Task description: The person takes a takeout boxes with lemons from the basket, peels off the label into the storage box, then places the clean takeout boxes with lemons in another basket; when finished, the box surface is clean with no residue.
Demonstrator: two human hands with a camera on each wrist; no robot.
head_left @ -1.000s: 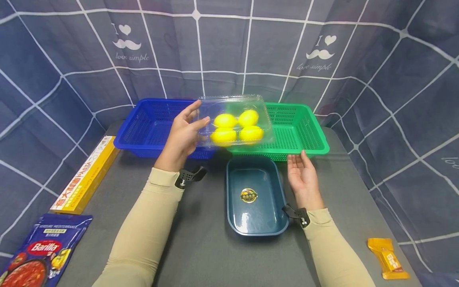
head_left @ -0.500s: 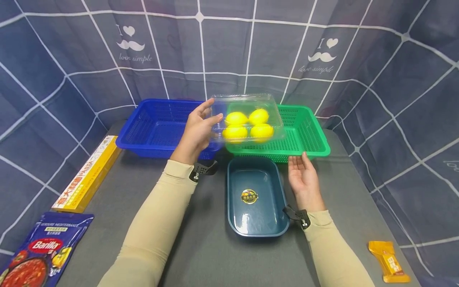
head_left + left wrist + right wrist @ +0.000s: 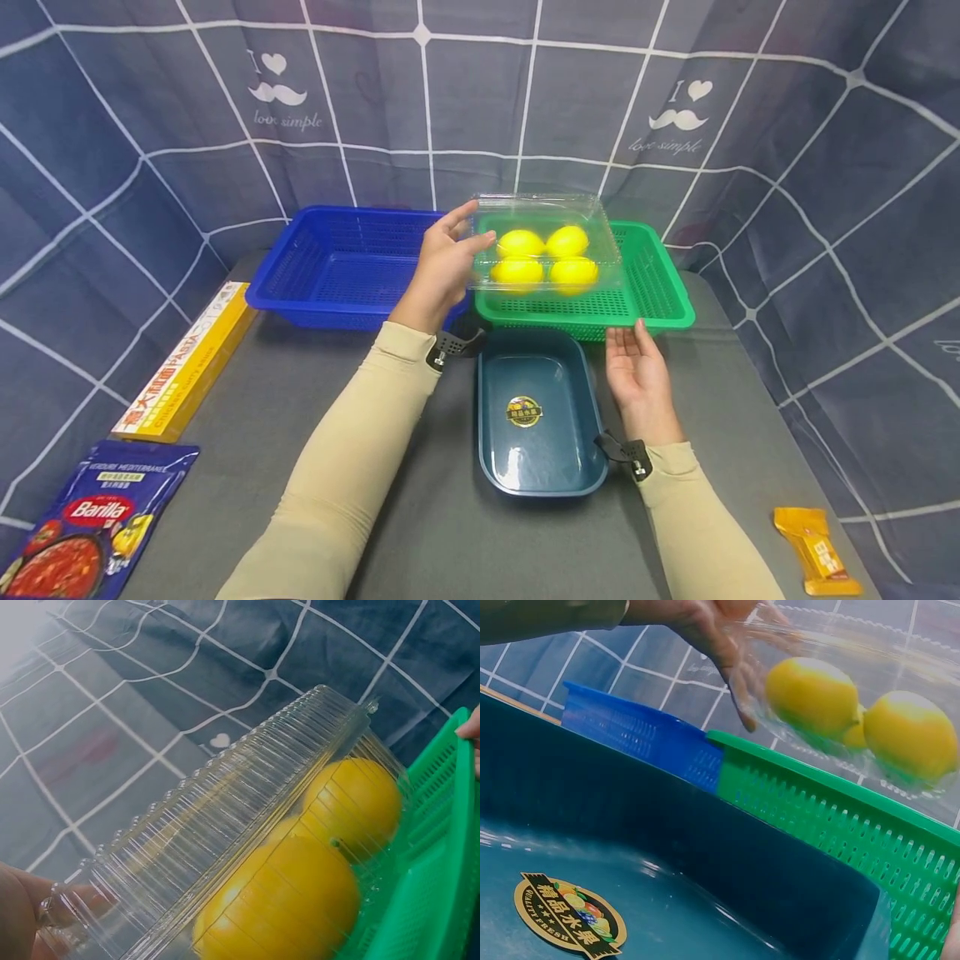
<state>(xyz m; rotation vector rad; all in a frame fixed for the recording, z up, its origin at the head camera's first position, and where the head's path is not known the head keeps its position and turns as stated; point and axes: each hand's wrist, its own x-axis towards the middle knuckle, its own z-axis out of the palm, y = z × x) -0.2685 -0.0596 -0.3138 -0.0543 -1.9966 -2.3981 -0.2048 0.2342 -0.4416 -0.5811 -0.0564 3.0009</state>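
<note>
My left hand (image 3: 442, 271) grips one end of a clear plastic clamshell box (image 3: 607, 233) with several yellow lemons (image 3: 573, 273) inside. In the head view the box overlaps the green basket (image 3: 667, 287), slightly tilted, and its lid looks closed. Through the plastic, the left wrist view shows a lemon (image 3: 281, 907) up close. My right hand (image 3: 641, 375), palm up, holds the front rim of the green basket near its right corner, thumb tip at the rim and fingers below it. Only a sliver of that hand enters the right wrist view.
A blue basket (image 3: 360, 313) stands left of the green one. In front lies a dark teal tray (image 3: 536, 462) with a fruit sticker. A yellow pasta box (image 3: 191, 375) and a blue Barilla pouch (image 3: 142, 475) are at left, an orange packet (image 3: 817, 550) at right.
My left hand has carried the box of lemons to the right, from between the baskets to over the green one. My right hand has stayed at the green basket's rim.
</note>
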